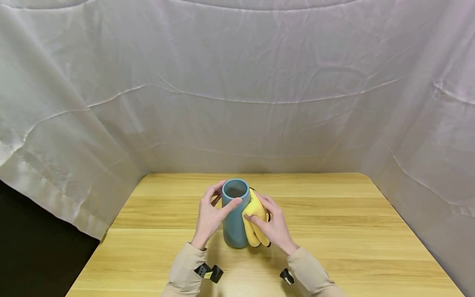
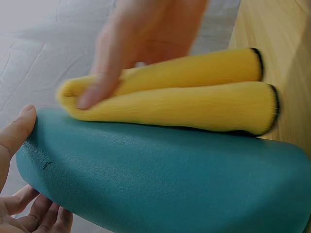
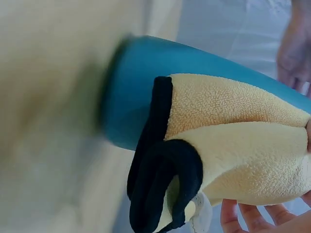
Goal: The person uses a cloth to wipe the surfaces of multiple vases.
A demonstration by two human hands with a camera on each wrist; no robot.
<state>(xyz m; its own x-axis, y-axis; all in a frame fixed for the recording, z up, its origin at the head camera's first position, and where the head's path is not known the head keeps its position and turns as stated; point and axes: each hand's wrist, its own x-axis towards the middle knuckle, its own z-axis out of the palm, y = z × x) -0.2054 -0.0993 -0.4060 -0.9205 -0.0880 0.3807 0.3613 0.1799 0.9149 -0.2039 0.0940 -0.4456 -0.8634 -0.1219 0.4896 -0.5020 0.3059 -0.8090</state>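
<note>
A tall blue-green vase (image 1: 235, 227) stands upright on the wooden table, its round mouth facing up. My left hand (image 1: 209, 214) grips it near the rim, thumb on the near side and fingers round the left and far side. In my right hand (image 1: 273, 225) is a folded yellow cloth (image 1: 256, 218) with black edging, pinched between thumb and fingers. The cloth lies against the vase's right side and hangs down along it. A small dark mark shows on the vase (image 2: 160, 170) near the rim in the left wrist view. The right wrist view shows a whitish tag on the cloth (image 3: 238, 155).
The light wooden table (image 1: 334, 231) extends to both sides of the vase. Grey-white curtains (image 1: 252, 123) hang behind it and along its sides. A dark area (image 1: 37, 243) lies off the left edge. Dark wrist cameras (image 1: 208, 272) are strapped over beige sleeves (image 1: 187, 268).
</note>
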